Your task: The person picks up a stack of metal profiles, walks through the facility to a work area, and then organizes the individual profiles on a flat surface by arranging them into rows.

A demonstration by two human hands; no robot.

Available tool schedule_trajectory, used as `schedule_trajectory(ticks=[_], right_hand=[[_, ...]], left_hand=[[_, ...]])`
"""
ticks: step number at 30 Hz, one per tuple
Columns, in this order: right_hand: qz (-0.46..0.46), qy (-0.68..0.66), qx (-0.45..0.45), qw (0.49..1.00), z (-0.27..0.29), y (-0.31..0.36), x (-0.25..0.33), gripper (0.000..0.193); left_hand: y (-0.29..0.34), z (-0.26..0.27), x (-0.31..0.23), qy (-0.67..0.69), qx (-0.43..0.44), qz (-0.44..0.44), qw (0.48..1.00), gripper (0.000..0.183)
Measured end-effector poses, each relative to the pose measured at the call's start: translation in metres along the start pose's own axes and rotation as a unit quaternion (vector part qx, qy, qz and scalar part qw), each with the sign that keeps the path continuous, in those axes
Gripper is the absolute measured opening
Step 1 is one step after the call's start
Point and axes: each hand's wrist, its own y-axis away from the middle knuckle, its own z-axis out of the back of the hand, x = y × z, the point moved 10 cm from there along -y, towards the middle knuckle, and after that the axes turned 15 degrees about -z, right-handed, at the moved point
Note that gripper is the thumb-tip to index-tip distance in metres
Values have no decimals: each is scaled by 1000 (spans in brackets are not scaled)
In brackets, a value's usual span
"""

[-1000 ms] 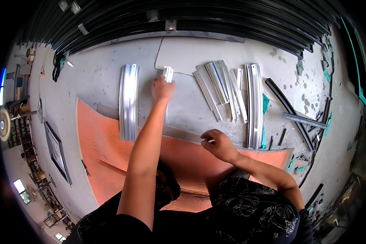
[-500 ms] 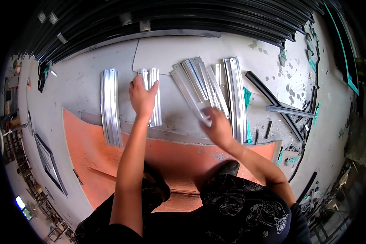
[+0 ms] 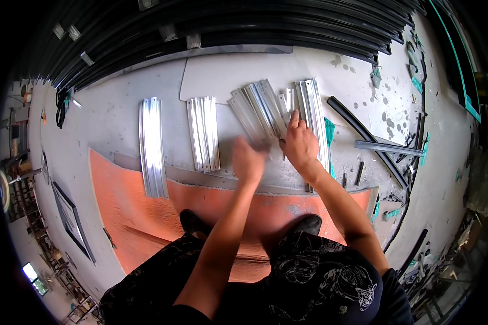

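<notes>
My left hand [image 3: 249, 161], blurred by motion, is at the lower ends of several fanned-out aluminium profiles [image 3: 263, 105]; its fingers cannot be made out. My right hand [image 3: 301, 145] is closed on a narrow aluminium profile [image 3: 290, 98] beside the fan, with the index finger stretched up along it and the thumb near the fan's lower end. Just right of that hand, a longer aluminium stack [image 3: 310, 100] is partly covered by my hand and wrist. Further left lie a grooved bundle of profiles [image 3: 203, 132] and another long, shiny stack [image 3: 153, 146].
Long black profiles [image 3: 228, 27] run across the far side. Black offcuts [image 3: 366, 138] and green film scraps [image 3: 331, 132] lie at the right. An orange sheet [image 3: 130, 197] spreads near my shoes [image 3: 308, 223]. A dark frame [image 3: 73, 222] lies at left.
My left hand has left the grooved bundle and moved right to the fan. My right hand has moved up to the narrow profile. The fanned pieces have shifted, and the grooved bundle looks wider uncovered.
</notes>
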Motion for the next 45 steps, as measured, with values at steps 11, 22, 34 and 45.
schedule_trajectory(ticks=[11,22,34,45], right_hand=[[6,-237,41,971,-4,-17,-33,26],[-5,-226,-9,974,-17,9,-37,30],[-124,-452,208,858,-52,3,-56,25],[17,-579,263,772,-25,42,-1,38]], left_hand=[[3,1,-1,3,-18,3,1000,39],[23,-14,61,245,-53,119,961,18],[26,-29,32,492,53,172,852,19],[12,39,-55,230,16,-130,964,23]])
